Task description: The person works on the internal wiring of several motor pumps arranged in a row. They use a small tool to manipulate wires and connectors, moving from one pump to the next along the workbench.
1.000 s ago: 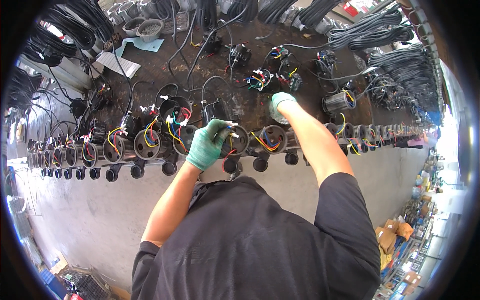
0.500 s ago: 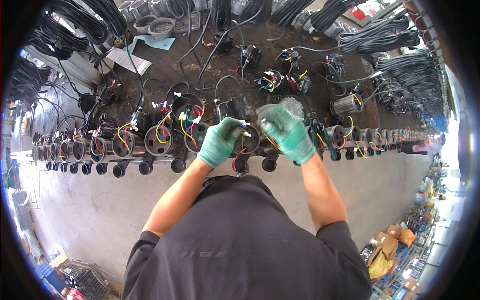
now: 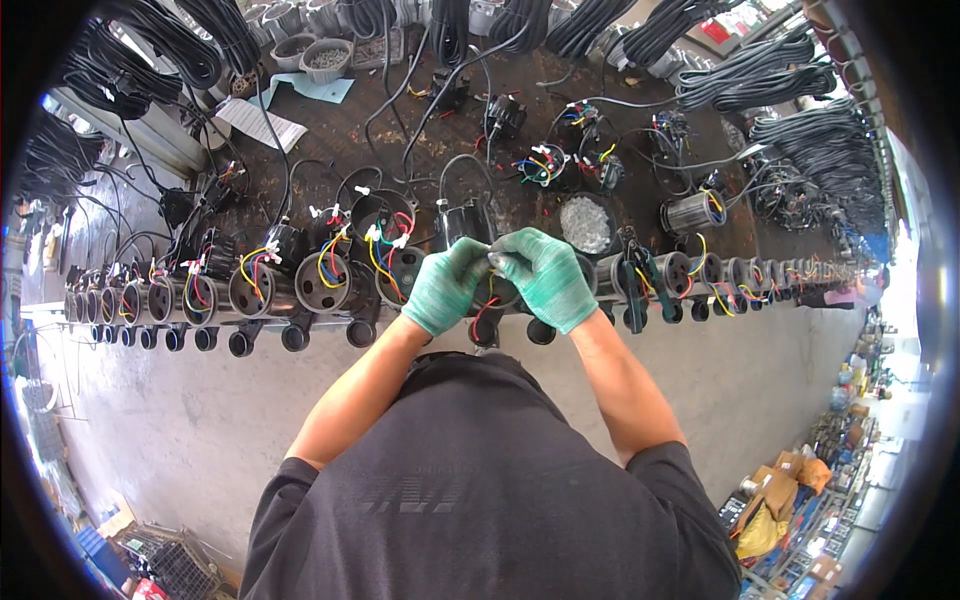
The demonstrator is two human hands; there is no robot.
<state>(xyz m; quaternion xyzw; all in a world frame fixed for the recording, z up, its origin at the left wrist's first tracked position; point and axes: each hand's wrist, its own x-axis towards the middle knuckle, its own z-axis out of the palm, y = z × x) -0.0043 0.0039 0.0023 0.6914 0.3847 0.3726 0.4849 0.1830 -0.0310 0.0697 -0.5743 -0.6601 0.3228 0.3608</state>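
My gloved left hand (image 3: 446,288) and gloved right hand (image 3: 548,282) meet at the fingertips over a cylindrical housing (image 3: 508,292) at the table's near edge. In the left one's pinch are wire ends, mostly covered by the fingers. The right thumb and forefinger close on the same spot; whatever small piece they grip is hidden. Red wire (image 3: 484,306) hangs from the housing below the hands. Just behind stands a black cylindrical part (image 3: 460,222) with a grey cable. Dark green-handled pliers (image 3: 636,280) rest on housings to the right.
A row of similar housings (image 3: 322,282) with coloured wires lines the near edge. Beyond the right hand lies a heap of small whitish pieces (image 3: 586,224). Coiled black cables (image 3: 755,80) crowd the far side. A paper sheet (image 3: 262,124) and a bowl (image 3: 325,62) sit back left.
My right hand has moved left and slightly down, bringing its fingertips against those of my left hand at the wire ends. The left hand stays nearly in place.
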